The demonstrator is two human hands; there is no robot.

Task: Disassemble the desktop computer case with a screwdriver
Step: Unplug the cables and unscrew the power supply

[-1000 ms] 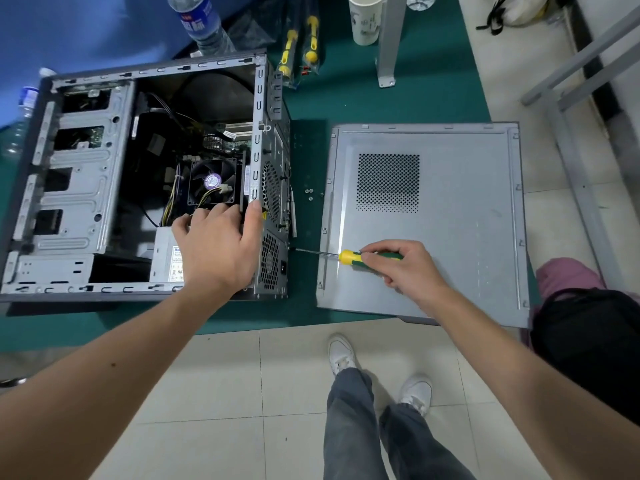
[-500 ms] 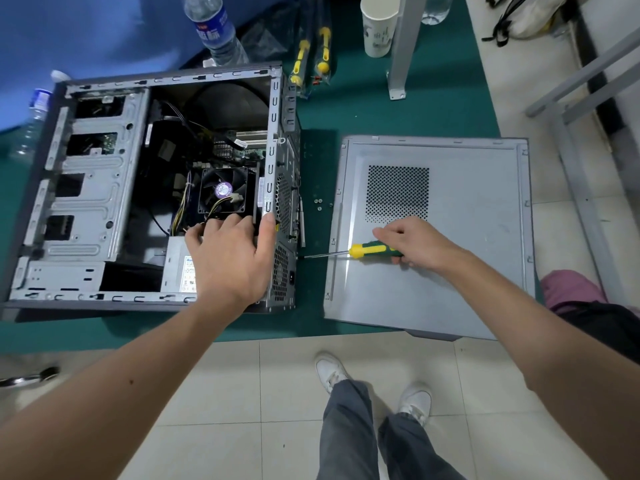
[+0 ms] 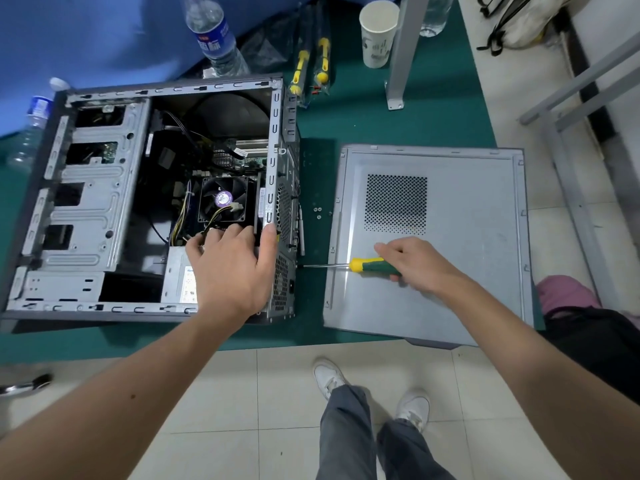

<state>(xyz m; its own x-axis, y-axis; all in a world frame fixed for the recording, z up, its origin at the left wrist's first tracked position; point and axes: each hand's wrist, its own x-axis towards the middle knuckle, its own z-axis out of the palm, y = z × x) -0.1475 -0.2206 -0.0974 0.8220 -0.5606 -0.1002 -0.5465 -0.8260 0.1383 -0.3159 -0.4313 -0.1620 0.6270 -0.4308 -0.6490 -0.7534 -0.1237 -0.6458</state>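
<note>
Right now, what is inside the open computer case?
Inside the computer case: a black cooler fan with yellow wires, a circuit board, a metal drive cage, and a power supply partly covered by the left hand. Whatever lies beneath the hand is hidden.

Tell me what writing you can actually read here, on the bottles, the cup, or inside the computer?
Nothing can be read for certain.
Water bottle: blue label with white characters, too blurred to read.
Paper cup: faint grey print, too small to read.
Fan: round purple sticker, text too small.
Power supply: white label with blue and black print, partly covered by the left hand, unreadable.
</note>
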